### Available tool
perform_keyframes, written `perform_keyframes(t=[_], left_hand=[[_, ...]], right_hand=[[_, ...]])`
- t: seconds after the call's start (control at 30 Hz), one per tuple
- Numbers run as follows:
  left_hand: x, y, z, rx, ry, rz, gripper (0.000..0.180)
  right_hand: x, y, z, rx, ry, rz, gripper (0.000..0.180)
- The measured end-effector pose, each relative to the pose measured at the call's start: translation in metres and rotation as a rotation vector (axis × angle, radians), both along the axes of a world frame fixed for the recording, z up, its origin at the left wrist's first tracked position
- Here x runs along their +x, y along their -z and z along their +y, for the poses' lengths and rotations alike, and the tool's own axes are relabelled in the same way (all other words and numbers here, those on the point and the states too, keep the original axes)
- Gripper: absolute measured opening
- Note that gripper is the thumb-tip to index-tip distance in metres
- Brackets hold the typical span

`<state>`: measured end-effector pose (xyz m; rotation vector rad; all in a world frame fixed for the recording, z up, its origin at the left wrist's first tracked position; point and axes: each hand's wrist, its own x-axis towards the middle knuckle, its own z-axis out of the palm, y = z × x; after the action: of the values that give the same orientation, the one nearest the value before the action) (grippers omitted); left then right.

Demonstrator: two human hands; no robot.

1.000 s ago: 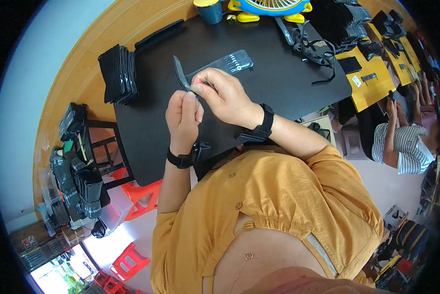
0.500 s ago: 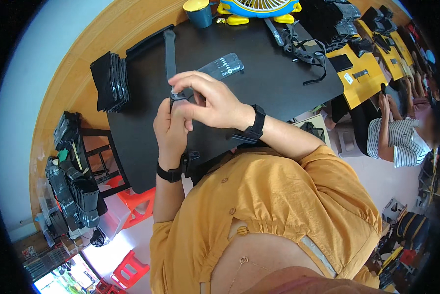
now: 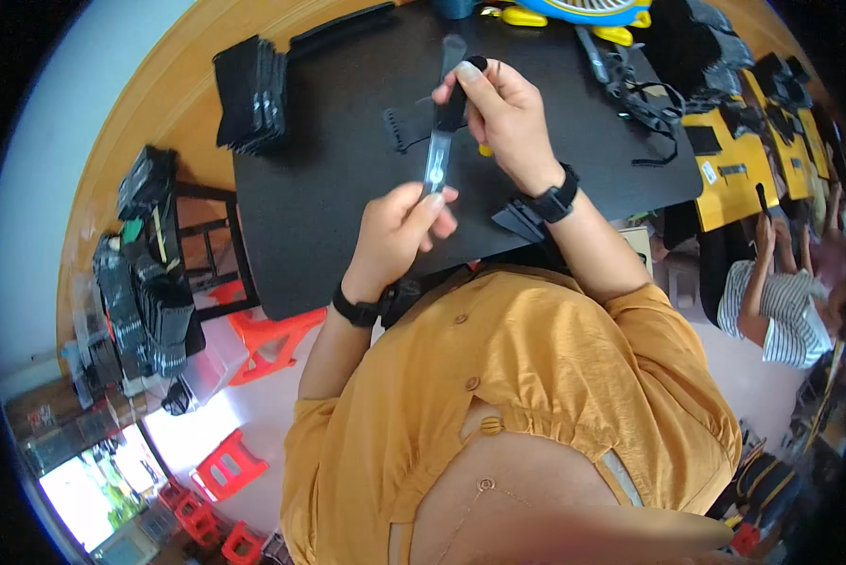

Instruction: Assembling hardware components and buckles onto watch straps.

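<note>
My left hand point(image 3: 394, 231) pinches the lower end of a narrow clear plastic sleeve point(image 3: 436, 162) with pale printing. Above it, my right hand point(image 3: 512, 122) is closed on a black strap point(image 3: 452, 108), whose lower end meets the sleeve's top. Whether the strap is inside the sleeve, I cannot tell. Both hands are raised over the dark table point(image 3: 338, 207). Just beyond them shows a grey strip-like piece point(image 3: 453, 49), partly hidden by my right hand. A dark piece with a notched edge point(image 3: 394, 130) lies left of the strap.
A stack of black packets point(image 3: 253, 94) stands at the table's far left. Tangled black straps point(image 3: 644, 104) lie at the right, near a blue and yellow fan point(image 3: 592, 11). Yellow tables point(image 3: 738, 179) and a person in a striped shirt point(image 3: 771, 301) are farther right. Red stools point(image 3: 230, 463) stand lower left.
My hands were together over a small dark piece; now they are apart and farther right, with the sleeve and strap between them. The clear sleeve has left the tabletop. The view has shifted.
</note>
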<state>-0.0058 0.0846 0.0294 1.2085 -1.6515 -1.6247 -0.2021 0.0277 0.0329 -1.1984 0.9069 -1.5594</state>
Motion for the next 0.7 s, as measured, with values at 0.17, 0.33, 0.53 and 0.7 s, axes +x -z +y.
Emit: perform_keyframes(t=[0.17, 0.33, 0.53, 0.7], left_hand=[[-0.016, 0.003, -0.028, 0.127, -0.095, 0.343, 0.032], [-0.017, 0.003, -0.030, 0.354, -0.144, 0.578, 0.029], [-0.001, 0.003, -0.004, 0.382, 0.013, 0.389, 0.028], [0.065, 0.024, 0.006, 0.429, -0.284, 0.444, 0.026]], right_hand=[[0.025, 0.005, 0.027, 0.023, -0.198, 0.133, 0.019], [0.015, 0.001, 0.025, 0.137, -0.172, 0.022, 0.022], [-0.063, 0.009, -0.027, 0.030, 0.159, -0.441, 0.021], [-0.102, -0.001, -0.030, -0.086, 0.268, -0.421, 0.022]])
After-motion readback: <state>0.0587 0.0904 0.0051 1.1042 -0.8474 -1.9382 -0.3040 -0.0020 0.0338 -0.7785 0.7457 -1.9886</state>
